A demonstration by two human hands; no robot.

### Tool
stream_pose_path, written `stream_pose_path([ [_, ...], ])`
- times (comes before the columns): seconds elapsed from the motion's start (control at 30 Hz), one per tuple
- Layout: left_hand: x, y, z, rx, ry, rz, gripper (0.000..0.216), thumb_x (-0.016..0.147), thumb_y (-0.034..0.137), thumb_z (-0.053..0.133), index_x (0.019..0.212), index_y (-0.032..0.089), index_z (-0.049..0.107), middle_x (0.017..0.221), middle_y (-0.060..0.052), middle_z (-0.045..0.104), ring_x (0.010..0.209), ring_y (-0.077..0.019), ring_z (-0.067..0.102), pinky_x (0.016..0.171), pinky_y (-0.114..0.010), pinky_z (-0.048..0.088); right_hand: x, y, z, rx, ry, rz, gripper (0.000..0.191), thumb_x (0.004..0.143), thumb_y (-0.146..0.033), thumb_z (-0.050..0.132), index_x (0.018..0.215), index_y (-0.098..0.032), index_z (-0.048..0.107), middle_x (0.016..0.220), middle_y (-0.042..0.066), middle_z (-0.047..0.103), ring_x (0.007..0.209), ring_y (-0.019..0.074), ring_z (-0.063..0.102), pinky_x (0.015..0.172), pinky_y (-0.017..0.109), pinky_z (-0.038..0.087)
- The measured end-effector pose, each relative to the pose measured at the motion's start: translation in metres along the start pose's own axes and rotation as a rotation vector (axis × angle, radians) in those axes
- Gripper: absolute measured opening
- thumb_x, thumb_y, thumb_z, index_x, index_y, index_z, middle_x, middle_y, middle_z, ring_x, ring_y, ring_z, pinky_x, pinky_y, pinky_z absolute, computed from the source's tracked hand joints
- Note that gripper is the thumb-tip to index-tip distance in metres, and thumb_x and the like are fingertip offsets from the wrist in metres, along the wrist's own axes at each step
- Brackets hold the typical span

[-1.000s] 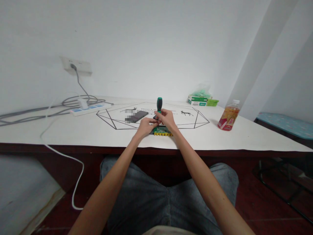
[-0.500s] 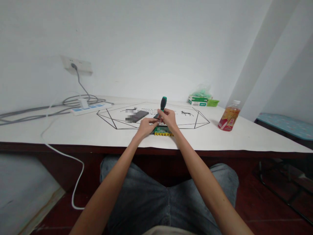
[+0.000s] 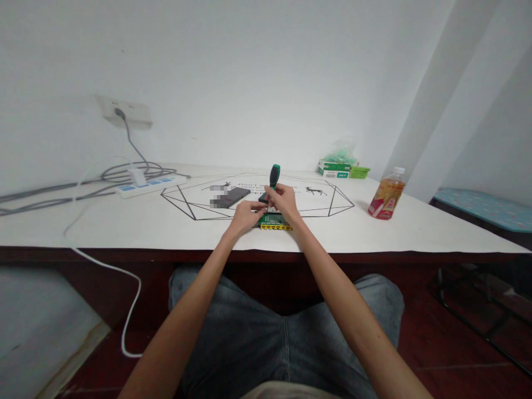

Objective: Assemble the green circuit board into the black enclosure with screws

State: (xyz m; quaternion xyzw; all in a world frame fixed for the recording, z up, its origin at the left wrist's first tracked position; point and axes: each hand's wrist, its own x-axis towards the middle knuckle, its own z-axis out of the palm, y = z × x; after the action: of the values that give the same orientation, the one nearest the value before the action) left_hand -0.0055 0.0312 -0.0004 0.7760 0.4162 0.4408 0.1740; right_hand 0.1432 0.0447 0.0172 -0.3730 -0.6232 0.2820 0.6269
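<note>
My right hand is closed round a screwdriver with a green and black handle. The screwdriver stands almost upright, handle up, over a green circuit board that has a row of yellow ports along its near edge. My left hand rests at the board's left side, its thumb and fingertips pinched together by the screwdriver's lower end. What those fingertips hold, if anything, is too small to tell. A dark part shows just behind the board, partly covered by my hands.
A dark flat box lies left of the board on the white tabletop. A drink bottle stands at the right. Green-and-white boxes with a plastic bag are at the back. A power strip and grey cables lie at the left.
The view has shifted slightly. The screwdriver remains in my right hand above the board, and my left fingertips stay by its lower end.
</note>
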Motion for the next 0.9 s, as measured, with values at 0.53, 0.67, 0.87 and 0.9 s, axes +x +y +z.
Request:
stream_pose_path([
  [0.53, 0.000, 0.003, -0.001, -0.199, -0.066, -0.023, 0.026, 0.065, 0.024, 0.073, 0.086, 0.013, 0.081, 0.091, -0.011, 0.078, 0.093, -0.0284, 0.071, 0.092, -0.040, 0.053, 0.001, -0.006, -0.003, 0.142, 0.098, 0.044, 0.040, 0.077, -0.053, 0.068, 0.063, -0.018, 0.055, 0.052, 0.000, 0.058, 0.037, 0.0074, 0.045, 0.035, 0.021, 0.034],
  [0.67, -0.001, 0.002, -0.001, -0.262, -0.069, -0.049, 0.034, 0.064, 0.033, 0.078, 0.089, 0.011, 0.080, 0.093, -0.013, 0.078, 0.092, -0.0297, 0.070, 0.086, -0.040, 0.054, 0.000, -0.006, -0.004, 0.133, 0.105, 0.021, 0.042, 0.077, -0.055, 0.068, 0.062, -0.018, 0.055, 0.053, 0.000, 0.059, 0.039, 0.0078, 0.047, 0.036, 0.021, 0.036],
  [0.87, 0.005, -0.005, 0.000, -0.267, -0.002, -0.021, 0.039, 0.065, 0.042, 0.079, 0.089, 0.012, 0.080, 0.090, -0.013, 0.078, 0.086, -0.0281, 0.071, 0.081, -0.038, 0.055, 0.002, -0.011, -0.005, 0.105, 0.170, -0.016, 0.045, 0.078, -0.061, 0.064, 0.064, -0.019, 0.056, 0.052, 0.001, 0.057, 0.043, 0.0106, 0.051, 0.041, 0.023, 0.039],
  [0.9, 0.008, -0.006, 0.000, -0.251, 0.023, -0.014, 0.036, 0.066, 0.041, 0.079, 0.089, 0.013, 0.080, 0.089, -0.013, 0.078, 0.086, -0.0275, 0.071, 0.082, -0.038, 0.055, 0.003, -0.010, -0.009, 0.096, 0.214, -0.020, 0.045, 0.079, -0.062, 0.063, 0.065, -0.020, 0.056, 0.053, 0.001, 0.058, 0.044, 0.0111, 0.051, 0.042, 0.023, 0.038],
])
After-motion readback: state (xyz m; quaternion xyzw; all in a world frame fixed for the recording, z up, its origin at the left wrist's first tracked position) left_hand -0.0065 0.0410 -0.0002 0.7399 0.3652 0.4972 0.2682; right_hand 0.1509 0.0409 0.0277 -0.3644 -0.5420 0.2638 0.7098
